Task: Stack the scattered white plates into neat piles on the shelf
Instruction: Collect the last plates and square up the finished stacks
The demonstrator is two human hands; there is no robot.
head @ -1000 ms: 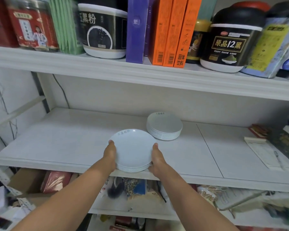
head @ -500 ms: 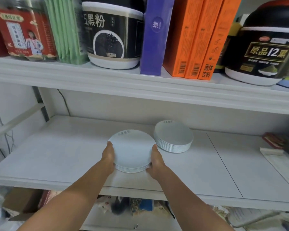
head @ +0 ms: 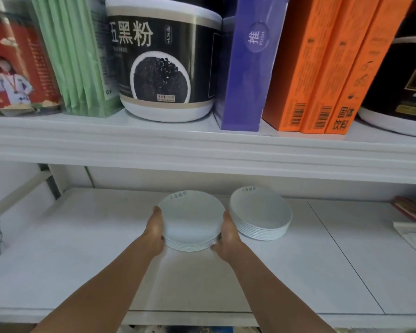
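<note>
A stack of several white plates (head: 191, 218) sits between my two hands over the white shelf (head: 82, 248), near its middle. My left hand (head: 155, 230) grips the stack's left edge and my right hand (head: 227, 233) grips its right edge. Just to the right, almost touching my right hand, stands a second pile of white plates (head: 261, 212) resting on the shelf. Whether the held stack touches the shelf surface I cannot tell.
The upper shelf (head: 202, 145) hangs low overhead, loaded with jars (head: 162, 61), a purple box (head: 247, 68) and orange boxes (head: 322, 68). Papers and a red item (head: 411, 212) lie at the shelf's far right. A wall and bracket close off the left side.
My hands have carried the plate stack deeper onto the shelf, up beside the second pile. The camera has moved closer and tilted up.
</note>
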